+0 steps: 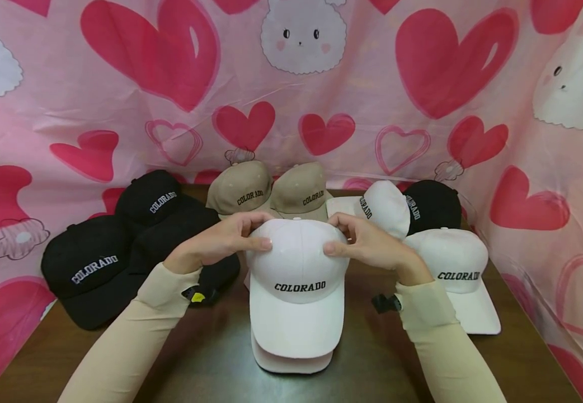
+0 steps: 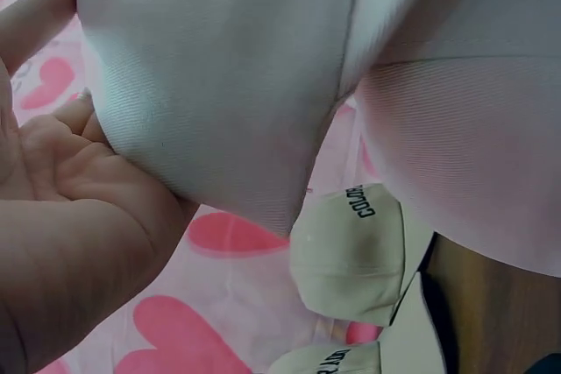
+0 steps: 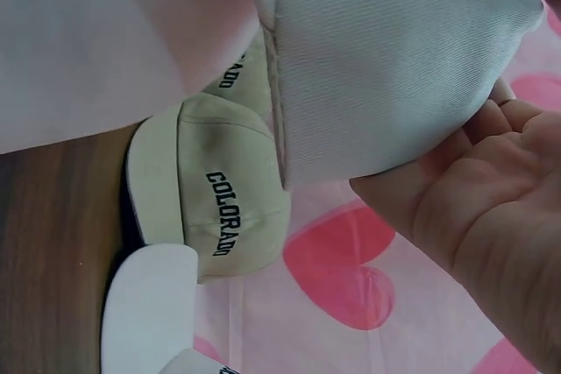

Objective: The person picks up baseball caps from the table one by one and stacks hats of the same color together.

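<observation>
A white baseball cap with black COLORADO lettering is held up in the middle of the head view, its brim towards me. My left hand grips the crown's left side, thumb on the front and fingers behind. On the opposite side my right hand holds the crown the same way. Under the cap's brim a second pale brim shows; the rest of that lower cap is hidden. Up close, the left wrist view has the white crown against the fingers, and the right wrist view has the crown's other side.
Several black caps sit at the left of the brown table. Two beige caps stand at the back. To the right are a white cap, a black cap and another white cap. A pink heart-print cloth hangs behind.
</observation>
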Available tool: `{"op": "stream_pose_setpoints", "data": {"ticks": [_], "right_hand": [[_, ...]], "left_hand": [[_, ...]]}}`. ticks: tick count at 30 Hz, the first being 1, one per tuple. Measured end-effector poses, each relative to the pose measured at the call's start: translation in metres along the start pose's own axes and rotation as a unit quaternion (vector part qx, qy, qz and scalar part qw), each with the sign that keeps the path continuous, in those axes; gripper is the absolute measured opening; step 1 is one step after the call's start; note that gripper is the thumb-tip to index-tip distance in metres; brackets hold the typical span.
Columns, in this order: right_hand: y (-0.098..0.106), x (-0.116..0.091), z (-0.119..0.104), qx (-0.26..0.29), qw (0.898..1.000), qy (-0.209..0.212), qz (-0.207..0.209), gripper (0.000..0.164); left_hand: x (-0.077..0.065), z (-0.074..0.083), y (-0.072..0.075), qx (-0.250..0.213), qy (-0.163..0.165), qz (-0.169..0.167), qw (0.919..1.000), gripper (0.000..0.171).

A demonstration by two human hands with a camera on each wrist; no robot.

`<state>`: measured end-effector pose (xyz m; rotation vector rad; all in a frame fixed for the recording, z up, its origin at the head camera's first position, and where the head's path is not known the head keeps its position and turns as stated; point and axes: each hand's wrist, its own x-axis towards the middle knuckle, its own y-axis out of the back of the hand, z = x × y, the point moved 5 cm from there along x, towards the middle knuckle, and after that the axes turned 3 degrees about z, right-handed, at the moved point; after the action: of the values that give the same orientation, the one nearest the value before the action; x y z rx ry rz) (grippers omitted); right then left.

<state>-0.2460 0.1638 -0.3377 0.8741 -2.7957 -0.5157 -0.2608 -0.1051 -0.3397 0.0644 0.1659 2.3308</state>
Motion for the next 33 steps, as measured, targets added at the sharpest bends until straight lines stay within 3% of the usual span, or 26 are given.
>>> {"op": "stream_pose_setpoints", "data": {"ticks": [11, 33], "right_hand": [[-0.009, -0.004, 0.008, -0.014, 0.999, -0.049, -0.018, 0.037], [-0.025, -0.001, 0.032, 0.016, 0.997, -0.063, -0.045, 0.036]], "left_hand": [[-0.003, -0.01, -0.003, -0.004, 0.006, -0.015, 0.9999, 0.049], [-0.011, -0.034, -0.008, -0.005, 0.046, -0.02, 0.9987, 0.038]]}}
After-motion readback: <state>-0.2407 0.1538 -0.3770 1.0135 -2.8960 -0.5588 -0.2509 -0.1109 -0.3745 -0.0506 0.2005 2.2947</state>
